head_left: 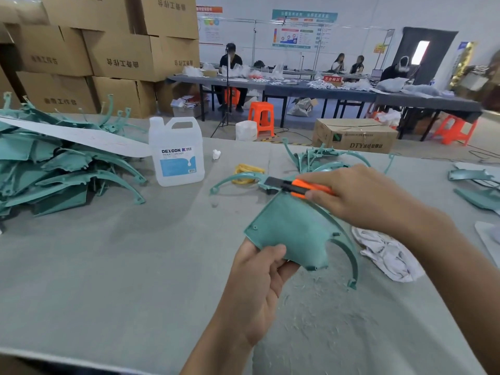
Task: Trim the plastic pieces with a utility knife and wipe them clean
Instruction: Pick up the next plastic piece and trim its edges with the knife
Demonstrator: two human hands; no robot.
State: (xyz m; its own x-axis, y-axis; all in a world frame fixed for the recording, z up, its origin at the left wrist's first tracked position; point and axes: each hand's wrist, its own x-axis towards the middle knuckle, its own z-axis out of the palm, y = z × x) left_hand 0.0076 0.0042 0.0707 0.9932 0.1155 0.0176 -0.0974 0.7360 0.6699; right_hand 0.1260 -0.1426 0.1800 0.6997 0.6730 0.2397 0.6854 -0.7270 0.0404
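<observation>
My left hand (257,280) grips the near corner of a teal plastic piece (292,228), a flat panel with curved arms, held tilted above the table. My right hand (359,196) grips an orange utility knife (300,186). Its dark blade end lies at the far top edge of the piece. A crumpled white cloth (387,255) lies on the table to the right, under my right forearm. Thin plastic shavings (311,320) are scattered on the table below the piece.
A big heap of teal pieces (54,169) fills the left, with a white strip across it. A clear DEXCON jug (177,151) stands mid-table. Yellow rubber bands (247,171) and more teal pieces (319,158) lie behind, others at the far right (476,185).
</observation>
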